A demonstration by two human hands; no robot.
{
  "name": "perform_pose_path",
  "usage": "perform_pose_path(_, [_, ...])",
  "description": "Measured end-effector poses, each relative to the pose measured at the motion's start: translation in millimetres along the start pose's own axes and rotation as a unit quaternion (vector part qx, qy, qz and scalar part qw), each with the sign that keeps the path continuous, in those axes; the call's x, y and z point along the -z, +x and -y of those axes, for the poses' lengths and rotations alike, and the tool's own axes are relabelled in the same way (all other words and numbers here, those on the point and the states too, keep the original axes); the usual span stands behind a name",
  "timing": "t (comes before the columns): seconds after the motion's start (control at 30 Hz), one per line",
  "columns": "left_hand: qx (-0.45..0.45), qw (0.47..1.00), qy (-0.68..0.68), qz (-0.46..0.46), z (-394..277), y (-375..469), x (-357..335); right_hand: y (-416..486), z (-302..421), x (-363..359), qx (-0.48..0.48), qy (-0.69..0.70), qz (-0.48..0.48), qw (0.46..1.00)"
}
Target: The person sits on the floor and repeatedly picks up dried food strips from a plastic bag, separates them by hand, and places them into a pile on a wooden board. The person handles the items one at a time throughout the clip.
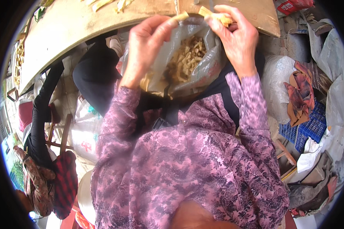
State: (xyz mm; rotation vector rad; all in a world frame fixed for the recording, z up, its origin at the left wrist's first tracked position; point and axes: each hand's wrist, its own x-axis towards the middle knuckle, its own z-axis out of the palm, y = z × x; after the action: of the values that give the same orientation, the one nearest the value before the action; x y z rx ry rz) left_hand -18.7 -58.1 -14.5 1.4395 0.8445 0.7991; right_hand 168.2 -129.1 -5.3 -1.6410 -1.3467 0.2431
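My left hand pinches a short pale yellow strip of dried plant-like material between thumb and fingers. Across a small gap, my right hand grips a ragged yellow piece of similar material, its other end sticking out toward the left. Both hands are raised at the near edge of a wooden board. Below and between them, a translucent plastic bag gapes between my knees, holding many cut brownish-yellow pieces.
More yellow strips lie on the board. A stuffed white sack, an orange-brown cloth and blue plastic crates stand at right. Another person sits at left, near a white plastic sack.
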Motion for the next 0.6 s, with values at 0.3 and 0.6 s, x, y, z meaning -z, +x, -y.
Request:
perform_pose_path(0.3, [0.036, 0.993, 0.005, 0.112, 49.1, -52.4, -16.2, -55.4, -9.5, -7.7, -0.17, 0.301, 0.135, 0.929])
perform_pose_path(0.6, [-0.104, 0.981, 0.141, 0.082, 59.6, -77.0, -46.1, -53.1, -19.1, 4.6, -0.179, 0.123, 0.318, 0.923])
